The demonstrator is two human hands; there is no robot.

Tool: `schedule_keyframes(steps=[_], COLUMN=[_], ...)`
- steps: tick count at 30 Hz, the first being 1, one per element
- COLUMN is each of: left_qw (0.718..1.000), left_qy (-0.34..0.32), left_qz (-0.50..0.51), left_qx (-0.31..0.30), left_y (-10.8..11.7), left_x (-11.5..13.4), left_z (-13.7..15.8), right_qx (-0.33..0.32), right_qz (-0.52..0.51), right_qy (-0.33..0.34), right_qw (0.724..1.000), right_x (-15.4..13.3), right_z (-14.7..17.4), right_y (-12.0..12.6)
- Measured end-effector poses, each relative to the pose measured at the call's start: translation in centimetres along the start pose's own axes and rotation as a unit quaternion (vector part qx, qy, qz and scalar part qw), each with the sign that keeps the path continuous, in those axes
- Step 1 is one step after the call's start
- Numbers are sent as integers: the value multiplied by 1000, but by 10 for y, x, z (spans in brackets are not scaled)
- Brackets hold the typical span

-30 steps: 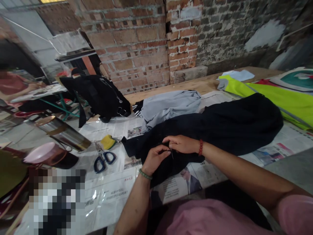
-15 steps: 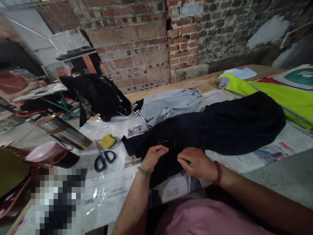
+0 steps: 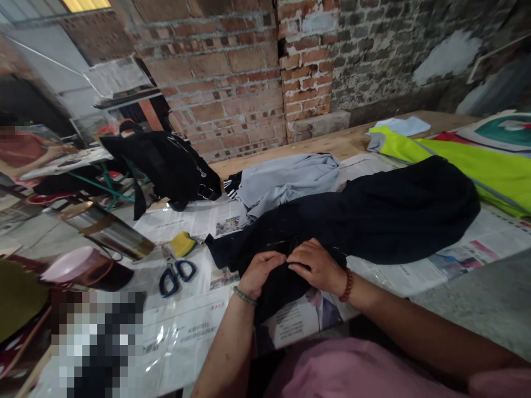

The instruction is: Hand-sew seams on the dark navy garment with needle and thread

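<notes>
Nearby, a flask (image 3: 111,232) and lidded cup (image 3: 93,268) stand beside scissors (image 3: 176,270), contents hidden. Left hand (image 3: 261,271) and right hand (image 3: 319,265) nearly meet over dark cloth (image 3: 298,221), fingers narrow; I cannot tell what they grip.

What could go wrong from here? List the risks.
The scissors lie loose left of the left hand; a sideways sweep might knock them.
The cup stands close to the flask, so a bump might topple both.
The right hand nearly meets the left over the dark cloth; together they might hide the spot between.
</notes>
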State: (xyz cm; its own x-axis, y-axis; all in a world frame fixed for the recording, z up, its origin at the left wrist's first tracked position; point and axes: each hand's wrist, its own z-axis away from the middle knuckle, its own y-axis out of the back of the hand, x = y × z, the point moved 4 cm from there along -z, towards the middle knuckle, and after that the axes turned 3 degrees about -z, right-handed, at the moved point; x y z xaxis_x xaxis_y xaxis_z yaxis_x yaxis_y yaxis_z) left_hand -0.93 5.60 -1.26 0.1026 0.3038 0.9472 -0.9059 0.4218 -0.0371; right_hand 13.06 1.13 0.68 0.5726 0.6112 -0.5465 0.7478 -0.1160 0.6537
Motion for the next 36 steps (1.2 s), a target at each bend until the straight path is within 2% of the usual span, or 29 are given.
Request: schedule_keyframes(steps=[3, 9, 14, 19, 22, 25, 27, 32, 36], left_qw=[1000, 999, 999, 998, 996, 996, 996, 996, 997], left_qy=[0, 29, 40, 48, 58, 69, 67, 62, 50], left_qz=[-1, 25, 21, 39, 60, 63, 65, 65, 58], left_qx=[-2, -1, 1, -4, -13, -14, -8, -8, -11], left_y=[0, -1, -3, -4, -4, -1, 0, 0, 0], left_x=[0, -2, -2, -3, -6, -10, -12, -11, -8], left_z=[-1, 0, 1, 0, -2, -3, -4, -5, -5], right_qx=[6, 40, 60, 118, 139, 176, 177, 67, -6], right_qz=[-6, -116, -163, -229, -278, -335, -392, -577, -651], right_qy=[-5, -131, -171, -230, -244, -248, -252, -276, -265], right_qw=[1000, 984, 970, 938, 919, 892, 867, 766, 712], right_x=[1, 11, 18, 22, 24, 28, 30, 22, 18], right_z=[-5, -9, -7, -3, -5, -10, -16, -31, -43], right_y=[-3, -7, -6, -3, -4, -1, 3, 6, 8])
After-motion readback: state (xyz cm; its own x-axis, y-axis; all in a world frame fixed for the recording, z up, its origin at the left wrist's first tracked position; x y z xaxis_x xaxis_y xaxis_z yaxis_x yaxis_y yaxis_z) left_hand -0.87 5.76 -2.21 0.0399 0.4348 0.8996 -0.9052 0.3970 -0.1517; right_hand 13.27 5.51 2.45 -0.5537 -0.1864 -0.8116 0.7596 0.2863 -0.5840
